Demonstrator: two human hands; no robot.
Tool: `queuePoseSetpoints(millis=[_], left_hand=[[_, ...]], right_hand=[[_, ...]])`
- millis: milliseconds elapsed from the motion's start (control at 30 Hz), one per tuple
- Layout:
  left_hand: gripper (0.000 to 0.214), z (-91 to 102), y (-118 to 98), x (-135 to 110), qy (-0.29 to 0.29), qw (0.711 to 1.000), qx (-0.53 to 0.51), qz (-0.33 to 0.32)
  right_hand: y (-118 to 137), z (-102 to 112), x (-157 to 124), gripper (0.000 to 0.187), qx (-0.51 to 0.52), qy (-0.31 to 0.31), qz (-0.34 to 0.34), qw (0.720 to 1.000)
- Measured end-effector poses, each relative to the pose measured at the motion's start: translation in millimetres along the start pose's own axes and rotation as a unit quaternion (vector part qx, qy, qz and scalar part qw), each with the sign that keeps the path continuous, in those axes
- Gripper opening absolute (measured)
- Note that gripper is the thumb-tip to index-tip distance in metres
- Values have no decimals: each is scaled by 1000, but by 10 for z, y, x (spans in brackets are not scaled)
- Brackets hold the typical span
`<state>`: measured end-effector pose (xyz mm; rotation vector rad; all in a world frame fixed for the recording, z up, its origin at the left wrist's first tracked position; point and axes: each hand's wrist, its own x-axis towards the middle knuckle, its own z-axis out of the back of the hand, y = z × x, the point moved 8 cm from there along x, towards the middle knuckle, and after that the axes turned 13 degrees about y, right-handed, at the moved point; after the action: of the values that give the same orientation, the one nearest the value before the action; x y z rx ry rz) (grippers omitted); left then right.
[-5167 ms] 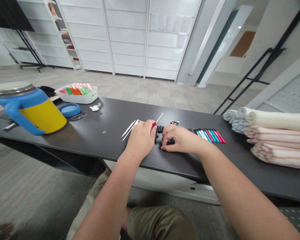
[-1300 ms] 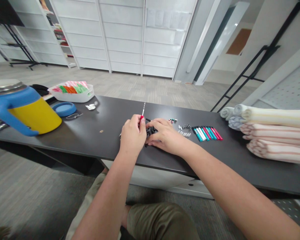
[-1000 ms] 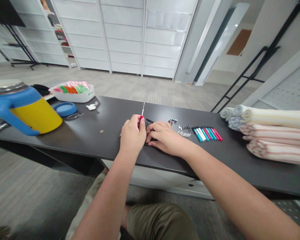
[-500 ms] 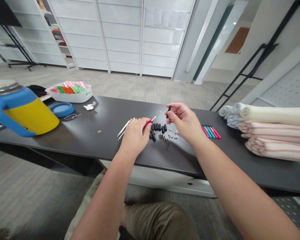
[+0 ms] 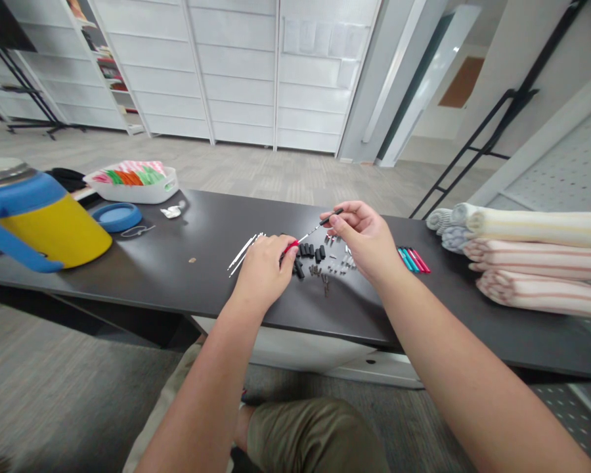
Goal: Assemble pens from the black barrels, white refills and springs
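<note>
My left hand (image 5: 266, 270) rests on the dark table (image 5: 187, 289) and pinches a thin white refill with a red end (image 5: 300, 240), which points up and right. My right hand (image 5: 364, 240) hovers just above the table and pinches a small black tube (image 5: 331, 215) at the refill's tip. Several more black tubes (image 5: 309, 252) and small metal parts (image 5: 332, 269) lie between my hands. Several white refills (image 5: 243, 253) lie left of my left hand. Coloured pen barrels (image 5: 414, 259) lie right of my right hand, partly hidden by it.
A yellow and blue jug (image 5: 44, 220) stands at the left, with a blue lid (image 5: 117, 215) and a white tray of coloured items (image 5: 131, 184) behind it. Rolled and folded towels (image 5: 532, 256) fill the table's right end.
My right hand lifted off the table with a black tube and brought it to the tip of the refill. My left hand tilted the refill from upright toward the right.
</note>
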<state>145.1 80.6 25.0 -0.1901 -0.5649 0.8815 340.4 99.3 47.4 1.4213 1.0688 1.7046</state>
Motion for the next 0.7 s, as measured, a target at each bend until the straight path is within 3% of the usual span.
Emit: queuePoseSetpoints(millis=[333,700], left_hand=[[23,5,-18,-9,3,1000,-1,1],[22,7,-57,-15,5,1000,-8,-14]], right_hand=[[-23,-5,-9,36,0,1,-9,1000],[-111,-242,-40,42,-20,102,-116,988]])
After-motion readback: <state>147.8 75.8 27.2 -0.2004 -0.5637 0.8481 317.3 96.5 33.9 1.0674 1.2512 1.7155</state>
